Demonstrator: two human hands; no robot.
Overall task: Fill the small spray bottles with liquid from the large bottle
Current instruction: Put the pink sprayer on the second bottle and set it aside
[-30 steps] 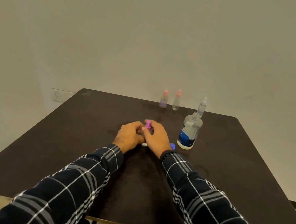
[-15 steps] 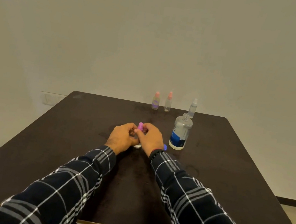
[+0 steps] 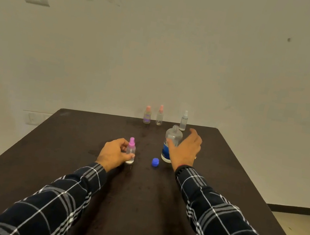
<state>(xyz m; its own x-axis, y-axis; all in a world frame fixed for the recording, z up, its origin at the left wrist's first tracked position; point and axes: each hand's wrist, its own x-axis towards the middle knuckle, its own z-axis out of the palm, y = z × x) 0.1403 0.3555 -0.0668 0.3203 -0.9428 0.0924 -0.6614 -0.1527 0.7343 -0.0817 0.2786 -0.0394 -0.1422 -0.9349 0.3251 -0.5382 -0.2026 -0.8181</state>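
A small clear spray bottle with a pink top (image 3: pixel 131 151) stands on the dark table (image 3: pixel 62 164). My left hand (image 3: pixel 113 152) grips it from the left. The large clear bottle with a blue label (image 3: pixel 170 139) stands uncapped at centre right. My right hand (image 3: pixel 185 150) hovers spread beside it, thumb near its side, fingers straight. The blue cap (image 3: pixel 155 162) lies on the table between the two bottles.
Three more small spray bottles stand near the far table edge: two with pink tops (image 3: pixel 147 114) (image 3: pixel 160 115) and one with a clear top (image 3: pixel 184 120). A wall rises right behind the table.
My right hand has let go of the pink-topped bottle and moved right to the large bottle. The left hand keeps hold of the small bottle.
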